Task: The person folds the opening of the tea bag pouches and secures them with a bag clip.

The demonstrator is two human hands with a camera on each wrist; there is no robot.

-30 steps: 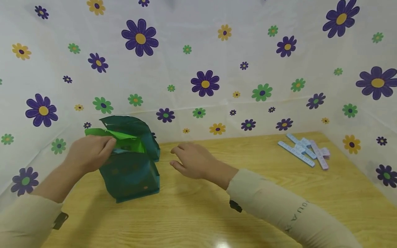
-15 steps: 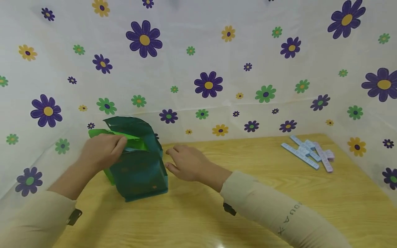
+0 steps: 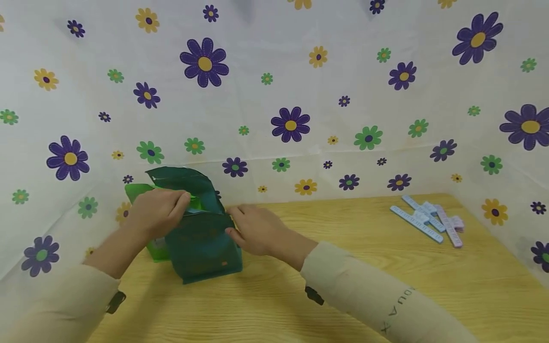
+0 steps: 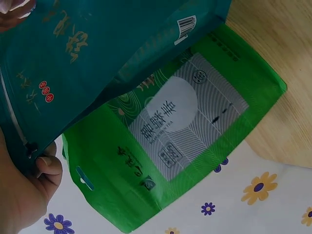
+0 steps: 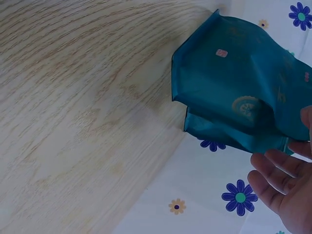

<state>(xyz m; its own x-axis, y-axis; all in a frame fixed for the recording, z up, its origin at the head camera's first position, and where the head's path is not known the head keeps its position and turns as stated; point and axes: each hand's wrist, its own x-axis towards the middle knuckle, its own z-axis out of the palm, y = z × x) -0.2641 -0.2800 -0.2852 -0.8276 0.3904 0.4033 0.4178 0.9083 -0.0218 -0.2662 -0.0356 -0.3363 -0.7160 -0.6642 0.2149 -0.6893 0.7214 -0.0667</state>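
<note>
A dark teal packaging bag [image 3: 206, 247] stands on the table, its top edge gripped by my left hand [image 3: 158, 212]. In the left wrist view that hand [image 4: 27, 190] pinches the bag's corner. On the bag's right edge, my right hand [image 3: 257, 231] holds on with thumb in front. The right wrist view shows the other fingers [image 5: 270, 178] loosely bent beside the bag. A bright green bag [image 4: 180, 122] with a grey panel lies against the teal one, on its left. Another teal panel [image 3: 188, 178] rises behind; whether it belongs to the same bag is unclear.
Several light blue and pink strip-shaped boxes [image 3: 418, 224] lie in a loose pile at the table's back right. A white flowered sheet [image 3: 257, 100] stands behind and along both sides of the wooden table [image 3: 326, 286].
The left hand and the teal bag have shifted right. The right hand, apart from the bag a second ago, now meets its right edge. More of the green bag shows on the left.
</note>
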